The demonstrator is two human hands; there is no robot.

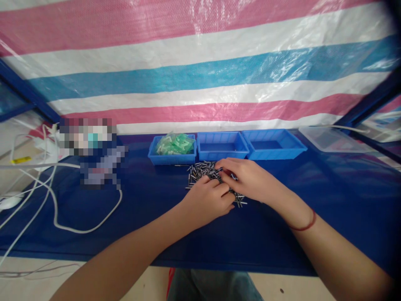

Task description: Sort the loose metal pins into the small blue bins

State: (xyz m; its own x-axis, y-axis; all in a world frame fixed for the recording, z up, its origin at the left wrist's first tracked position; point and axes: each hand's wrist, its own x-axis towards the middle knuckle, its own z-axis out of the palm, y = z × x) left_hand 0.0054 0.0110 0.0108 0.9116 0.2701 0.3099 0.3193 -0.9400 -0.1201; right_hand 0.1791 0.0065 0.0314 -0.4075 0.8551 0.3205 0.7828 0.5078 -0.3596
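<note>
A pile of short, thin metal pins (202, 169) lies loose on the blue tabletop in front of me. Over its near side is my left hand (209, 201), fingers curled down and closed; whatever they grip is hidden beneath the knuckles. My right hand (246, 177) reaches in from the right, its thumb and forefinger brought together above the pile. Something small and dark shows at those fingertips, too small to name. The hands almost touch, and several pins poke out below them.
Behind the pile stand a blue bin (172, 161) with green-tinted plastic bags (175, 144) and two more blue bins, a middle one (222, 154) and a right one (275, 154). A clear plastic lid (335, 140) lies far right. White cables (84, 230) loop across the left. Striped sheeting (200, 83) hangs behind.
</note>
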